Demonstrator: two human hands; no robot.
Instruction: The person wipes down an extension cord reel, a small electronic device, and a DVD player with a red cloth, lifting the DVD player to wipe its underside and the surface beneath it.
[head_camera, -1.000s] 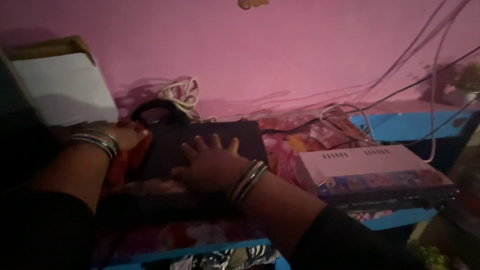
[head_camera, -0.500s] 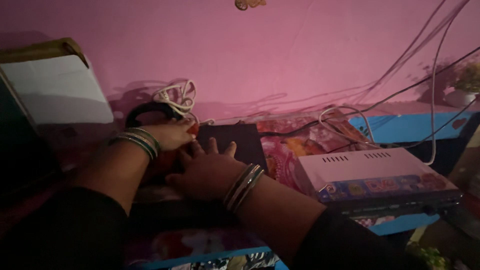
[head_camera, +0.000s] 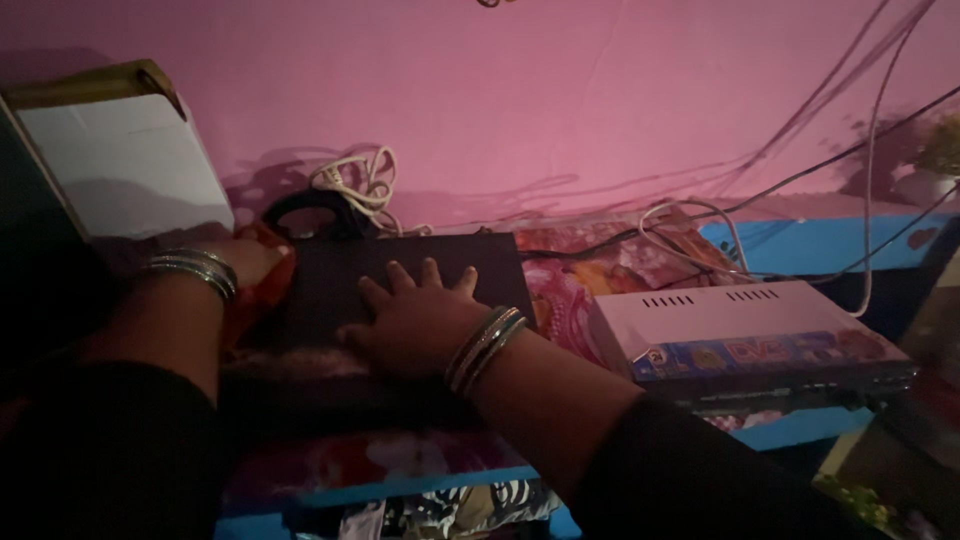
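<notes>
A flat dark device box (head_camera: 430, 256) lies on a shelf covered with a floral cloth (head_camera: 600, 262). My right hand (head_camera: 415, 320) rests flat on its top, fingers spread, with bangles at the wrist. My left hand (head_camera: 240, 260), also wearing bangles, sits at the box's left edge, closed over an orange cloth (head_camera: 264, 296) pressed against the box's side. The dim light hides the front of the box.
A white player (head_camera: 720, 322) with a dark front stands to the right. A white cardboard box (head_camera: 125, 165) leans at the left. A coiled white cable (head_camera: 355, 182) and a black loop (head_camera: 300, 206) lie behind. Several wires hang along the pink wall over the blue ledge (head_camera: 820, 245).
My left hand swept right across the back of the dark box half a second ago, then returned to the box's left edge. My right hand stayed flat on top.
</notes>
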